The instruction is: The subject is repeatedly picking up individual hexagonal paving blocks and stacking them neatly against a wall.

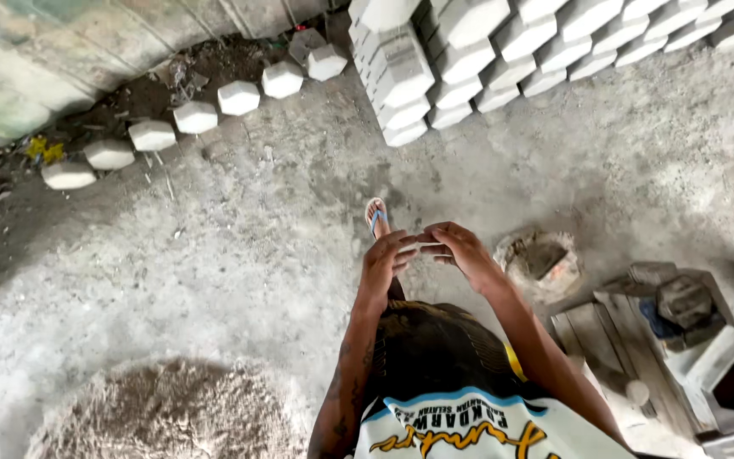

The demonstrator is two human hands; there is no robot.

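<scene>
My left hand and my right hand meet in front of my body, fingertips touching. A small pale, thin object shows between the fingers; I cannot tell what it is or which hand grips it. Below them my foot in a blue-strapped sandal rests on the grey concrete floor.
Stacked white hexagonal paving blocks fill the top. A row of single blocks runs along the wall at left. A heap of sand mix lies bottom left. A crusted bucket and a wooden mould stand are at right.
</scene>
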